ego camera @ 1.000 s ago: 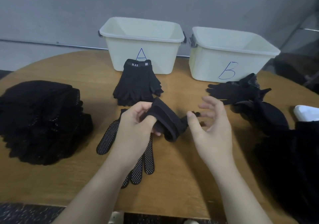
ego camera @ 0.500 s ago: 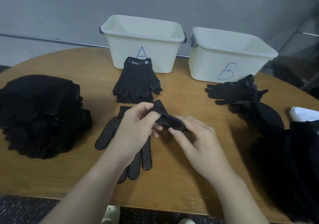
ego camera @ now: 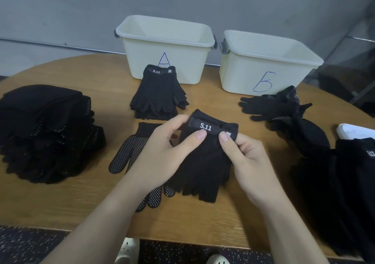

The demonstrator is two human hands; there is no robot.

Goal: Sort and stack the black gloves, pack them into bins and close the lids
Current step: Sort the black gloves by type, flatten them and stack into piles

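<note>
Pinching the cuff of a black fingerless glove (ego camera: 205, 162) between them, both hands work close together over the middle of the round wooden counter (ego camera: 71, 202). Left hand (ego camera: 162, 154) grips the cuff's left end, thumb on the band just under the white "5.11" print; right hand (ego camera: 249, 162) grips the right end with thumb on top beside a small label. Its cut-off fingers point toward the person, and it lies partly over a dotted grip glove (ego camera: 129, 152) spread flat on the counter, palm dots up.

Just beyond, a neat stack of fingerless gloves (ego camera: 158, 95) with the same "5.11" cuff sits touching the front of bin A (ego camera: 182, 68), a cream plastic tub standing open. Bin B (ego camera: 243, 76) stands open just to its right, with a loose heap of full-finger gloves (ego camera: 269, 107) in front of it. A tall pile of dotted gloves (ego camera: 46, 131) fills the counter's left side, and a dark mass of unsorted gloves (ego camera: 345, 192) covers the right edge, where a white object (ego camera: 353, 131) peeks out
</note>
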